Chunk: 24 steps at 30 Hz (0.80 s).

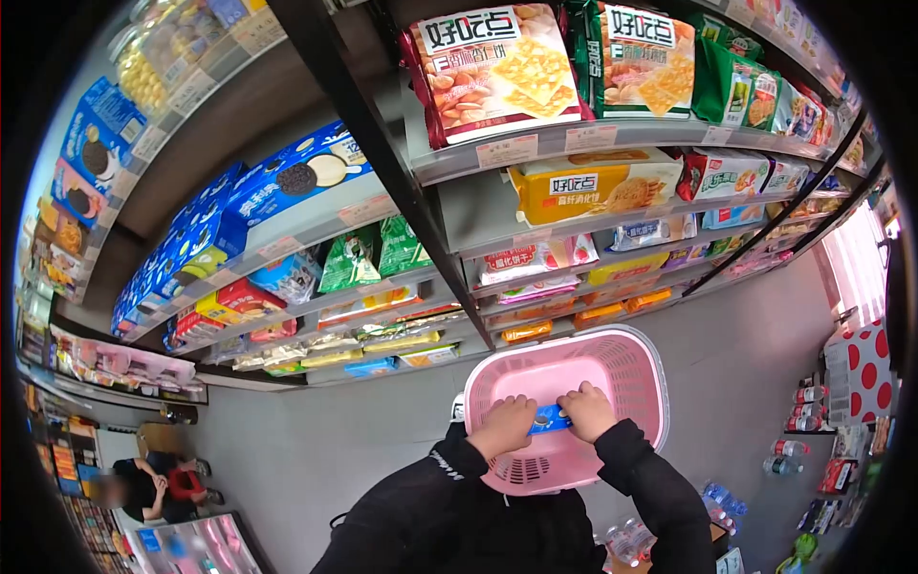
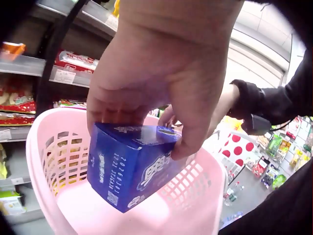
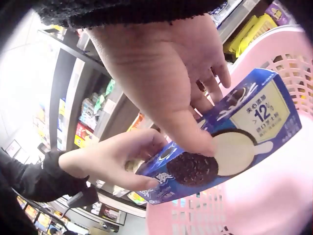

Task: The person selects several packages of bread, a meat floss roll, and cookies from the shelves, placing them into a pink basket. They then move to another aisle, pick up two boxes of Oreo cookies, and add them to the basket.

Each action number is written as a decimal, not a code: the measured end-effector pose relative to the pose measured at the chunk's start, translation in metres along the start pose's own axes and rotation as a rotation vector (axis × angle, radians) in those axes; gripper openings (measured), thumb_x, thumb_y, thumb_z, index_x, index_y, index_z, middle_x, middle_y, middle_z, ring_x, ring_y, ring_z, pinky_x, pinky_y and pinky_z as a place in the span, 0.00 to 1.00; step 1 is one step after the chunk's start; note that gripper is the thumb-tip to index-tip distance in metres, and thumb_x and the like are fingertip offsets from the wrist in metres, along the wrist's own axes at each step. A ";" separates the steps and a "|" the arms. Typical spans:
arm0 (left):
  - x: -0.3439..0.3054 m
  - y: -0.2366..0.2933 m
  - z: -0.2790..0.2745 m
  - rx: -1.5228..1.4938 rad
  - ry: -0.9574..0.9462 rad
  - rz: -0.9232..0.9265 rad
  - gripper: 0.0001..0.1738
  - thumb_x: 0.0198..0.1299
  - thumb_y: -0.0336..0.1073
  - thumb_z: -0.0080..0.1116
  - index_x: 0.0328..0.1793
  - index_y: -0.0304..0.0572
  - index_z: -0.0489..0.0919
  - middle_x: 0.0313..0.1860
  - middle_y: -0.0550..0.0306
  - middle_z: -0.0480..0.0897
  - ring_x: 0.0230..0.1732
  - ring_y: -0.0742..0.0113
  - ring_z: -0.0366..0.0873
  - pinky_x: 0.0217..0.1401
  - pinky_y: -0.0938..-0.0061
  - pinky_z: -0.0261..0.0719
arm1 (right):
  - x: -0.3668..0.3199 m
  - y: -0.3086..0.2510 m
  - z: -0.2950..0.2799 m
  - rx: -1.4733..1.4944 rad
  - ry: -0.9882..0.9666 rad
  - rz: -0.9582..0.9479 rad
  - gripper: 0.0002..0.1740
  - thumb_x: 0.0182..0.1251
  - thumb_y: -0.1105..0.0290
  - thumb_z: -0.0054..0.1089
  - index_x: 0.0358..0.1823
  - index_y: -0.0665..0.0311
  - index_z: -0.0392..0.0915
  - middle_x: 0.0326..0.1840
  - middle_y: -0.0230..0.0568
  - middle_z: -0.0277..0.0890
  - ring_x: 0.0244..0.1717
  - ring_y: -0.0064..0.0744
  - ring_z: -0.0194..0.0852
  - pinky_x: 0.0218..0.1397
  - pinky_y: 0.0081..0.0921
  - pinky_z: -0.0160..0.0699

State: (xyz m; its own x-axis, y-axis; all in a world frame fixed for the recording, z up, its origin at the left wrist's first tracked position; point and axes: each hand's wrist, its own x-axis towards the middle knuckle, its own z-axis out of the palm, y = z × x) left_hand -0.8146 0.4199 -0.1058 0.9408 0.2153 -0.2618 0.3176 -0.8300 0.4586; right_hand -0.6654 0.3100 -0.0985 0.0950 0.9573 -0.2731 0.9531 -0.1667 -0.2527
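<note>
Both hands hold one blue cookie box [image 1: 548, 418] over a pink plastic basket [image 1: 648, 383]. In the head view my left hand [image 1: 507, 427] grips the box's left end and my right hand [image 1: 588, 411] its right part. The left wrist view shows the box's end panel [image 2: 108, 171] with printed digits, and the left hand [image 2: 161, 83] reaching over the top with the thumb on one side. From the right wrist, the front [image 3: 234, 152] shows a dark sandwich cookie with a cream face; the right hand's thumb [image 3: 193, 142] lies across it.
Shelves of packaged snacks stand ahead, with blue cookie boxes [image 1: 296, 177] at left and a yellow biscuit pack [image 1: 593, 187] at right. Bottles [image 1: 786, 457] stand on the floor at right. A seated person [image 1: 153, 488] is at far left, near a display case [image 1: 206, 545].
</note>
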 end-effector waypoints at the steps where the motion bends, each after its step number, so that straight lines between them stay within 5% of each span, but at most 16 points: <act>1: 0.009 -0.004 0.003 0.022 0.016 0.004 0.17 0.34 0.31 0.57 0.35 0.37 0.69 0.33 0.51 0.72 0.37 0.55 0.71 0.38 0.65 0.68 | 0.007 0.003 0.010 -0.035 0.027 0.027 0.17 0.37 0.71 0.57 0.35 0.57 0.72 0.33 0.34 0.71 0.38 0.39 0.68 0.38 0.33 0.68; 5: 0.037 -0.032 0.041 0.173 0.076 -0.013 0.09 0.39 0.29 0.52 0.31 0.39 0.72 0.32 0.53 0.73 0.36 0.58 0.71 0.37 0.67 0.67 | 0.032 0.014 0.045 0.145 -0.099 0.131 0.15 0.41 0.72 0.56 0.36 0.59 0.71 0.32 0.38 0.69 0.33 0.41 0.72 0.34 0.35 0.71; 11: 0.055 -0.057 0.086 0.059 -0.023 -0.233 0.14 0.40 0.31 0.51 0.36 0.38 0.72 0.34 0.52 0.73 0.38 0.56 0.72 0.37 0.63 0.69 | 0.070 0.028 0.108 0.214 -0.157 0.267 0.11 0.45 0.72 0.52 0.34 0.59 0.70 0.34 0.44 0.66 0.33 0.43 0.72 0.34 0.35 0.71; 17: 0.070 -0.071 0.117 -0.093 -0.431 -0.334 0.25 0.48 0.34 0.43 0.55 0.33 0.63 0.52 0.43 0.66 0.52 0.46 0.66 0.47 0.55 0.69 | 0.095 0.037 0.156 0.127 -0.093 0.413 0.09 0.52 0.71 0.45 0.36 0.61 0.68 0.35 0.45 0.66 0.29 0.42 0.73 0.27 0.35 0.73; 20: 0.074 -0.064 0.117 -0.131 -0.446 -0.353 0.30 0.43 0.32 0.46 0.55 0.24 0.58 0.53 0.32 0.64 0.55 0.42 0.63 0.55 0.60 0.64 | 0.099 0.039 0.176 0.064 0.021 0.406 0.12 0.51 0.71 0.45 0.39 0.61 0.68 0.36 0.42 0.66 0.29 0.40 0.74 0.26 0.34 0.74; 21: 0.073 -0.065 0.136 -0.066 -0.358 -0.353 0.24 0.48 0.35 0.44 0.52 0.31 0.64 0.50 0.42 0.68 0.51 0.44 0.67 0.48 0.56 0.69 | 0.099 0.040 0.184 0.040 0.097 0.387 0.13 0.51 0.72 0.45 0.41 0.61 0.67 0.37 0.41 0.66 0.28 0.39 0.74 0.25 0.33 0.75; 24: 0.075 -0.068 0.138 -0.256 -0.354 -0.446 0.23 0.48 0.36 0.45 0.49 0.29 0.64 0.47 0.37 0.69 0.47 0.41 0.69 0.47 0.57 0.69 | 0.101 0.039 0.187 0.079 0.111 0.442 0.13 0.52 0.72 0.44 0.40 0.61 0.67 0.37 0.41 0.65 0.29 0.38 0.74 0.24 0.31 0.75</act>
State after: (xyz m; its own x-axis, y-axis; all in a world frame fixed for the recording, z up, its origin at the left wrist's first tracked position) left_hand -0.7819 0.4216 -0.2742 0.6289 0.2922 -0.7205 0.7302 -0.5403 0.4183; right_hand -0.6729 0.3560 -0.3098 0.5218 0.8090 -0.2705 0.7895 -0.5781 -0.2060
